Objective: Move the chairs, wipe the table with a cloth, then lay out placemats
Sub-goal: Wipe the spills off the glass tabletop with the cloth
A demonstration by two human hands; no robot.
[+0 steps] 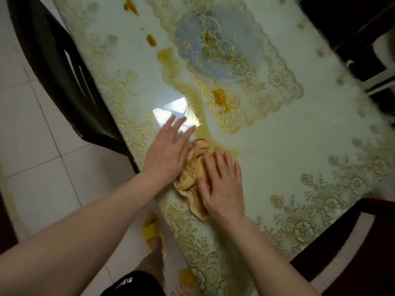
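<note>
At ten o'clock in the view we see a dark chair [64, 67] standing on the pale tiled floor [32, 150], its edge just beside the long left side of the desk [288, 146]. Near six o'clock a foot in a yellow slipper [152, 230] stands on the tiles close to the desk edge.

The left hand [168, 150] lies flat on the glossy top, fingers straight and slightly spread toward one o'clock, gripping nothing. Its thumb side touches the cloth [195, 167]. That cloth, tan and crumpled, sits near the desk's near-left edge, just below the middle of the view, between the two hands. The right hand [223, 189] presses down on the cloth's four o'clock part with straight, spread fingers pointing to twelve o'clock. It does not curl round the fabric.

From the cloth an orange-brown spill [171, 65] runs off toward eleven o'clock, and we see separate blotches further up the same line. At one o'clock of the cloth lies a scalloped mat [224, 50] with gold lace edging and a bluish middle. It is stained orange near its lower end. We cannot tell whether it lies on the surface or under it. Gold flower patterns border the desk. At four o'clock in the view a second dark chair [342, 242] shows past the desk's corner.
</note>
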